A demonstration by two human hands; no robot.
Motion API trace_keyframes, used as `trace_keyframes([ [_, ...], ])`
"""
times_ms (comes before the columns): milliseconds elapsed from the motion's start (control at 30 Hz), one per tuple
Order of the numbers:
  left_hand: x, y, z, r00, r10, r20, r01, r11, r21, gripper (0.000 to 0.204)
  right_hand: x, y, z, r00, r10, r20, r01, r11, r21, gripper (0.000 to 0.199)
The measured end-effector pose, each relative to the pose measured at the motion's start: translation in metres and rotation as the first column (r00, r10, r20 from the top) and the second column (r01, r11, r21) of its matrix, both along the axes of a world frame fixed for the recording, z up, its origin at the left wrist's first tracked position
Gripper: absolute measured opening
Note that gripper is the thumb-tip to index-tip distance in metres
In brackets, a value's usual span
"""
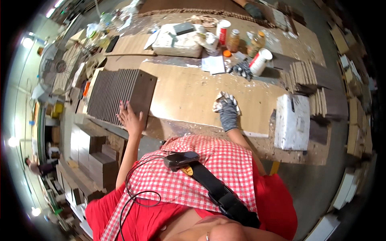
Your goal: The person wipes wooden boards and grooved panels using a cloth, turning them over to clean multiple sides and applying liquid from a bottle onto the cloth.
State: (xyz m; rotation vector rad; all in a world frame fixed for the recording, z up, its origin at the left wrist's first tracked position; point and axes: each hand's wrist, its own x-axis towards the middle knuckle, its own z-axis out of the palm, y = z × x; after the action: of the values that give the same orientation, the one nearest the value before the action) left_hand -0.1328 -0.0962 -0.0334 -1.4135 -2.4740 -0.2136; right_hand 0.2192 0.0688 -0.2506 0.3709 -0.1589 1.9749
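Note:
My left hand (pixel 130 118), bare, rests with fingers spread against the near side of a stack of dark brown boards (pixel 146 90). The boards stand close together on the left part of the worktable. Over the light wood-coloured surface (pixel 185 96), my right hand (pixel 229 116) wears a grey knitted glove and grips a crumpled, stained white rag (pixel 220 105). The rag touches the surface, and the fingertips are partly hidden in it. A dark grey glove (pixel 242 70) lies beyond my right hand.
White-and-red containers (pixel 260 62), bottles (pixel 233 40) and a wrapped white bundle (pixel 177 45) stand farther back. At the right are a paint-spotted white block (pixel 292 122) and stacked boards (pixel 303 76). A fan (pixel 58 66) stands left. Another person's gloved hand (pixel 254 11) shows at the far edge.

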Motion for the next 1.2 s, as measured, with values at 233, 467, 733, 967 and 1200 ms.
trace_keyframes([
  [233,0.054,-0.001,-0.008,0.357,-0.345,0.868,0.148,0.939,0.312,0.035,-0.023,-0.034,0.139,-0.162,-0.726,0.668,-0.296,0.682,0.669,0.037],
  [467,0.119,0.045,-0.003,-0.121,-0.224,0.967,0.247,0.937,0.248,0.031,-0.065,-0.055,0.174,0.350,-0.234,0.907,-0.350,0.865,0.359,0.040],
  [733,0.103,0.062,-0.022,0.438,-0.431,0.789,0.440,0.868,0.230,0.018,-0.099,-0.082,0.161,0.312,-0.343,0.886,-0.026,0.929,0.369,0.034],
  [967,0.062,0.047,0.012,0.393,-0.384,0.836,0.351,0.902,0.250,0.027,-0.062,-0.045,0.160,0.341,-0.274,0.899,-0.005,0.956,0.293,0.037],
  [1200,-0.007,-0.008,0.006,0.996,0.028,0.083,-0.022,0.997,-0.076,0.067,0.009,-0.013,0.133,-0.527,-0.568,0.631,0.048,0.722,0.690,0.035],
])
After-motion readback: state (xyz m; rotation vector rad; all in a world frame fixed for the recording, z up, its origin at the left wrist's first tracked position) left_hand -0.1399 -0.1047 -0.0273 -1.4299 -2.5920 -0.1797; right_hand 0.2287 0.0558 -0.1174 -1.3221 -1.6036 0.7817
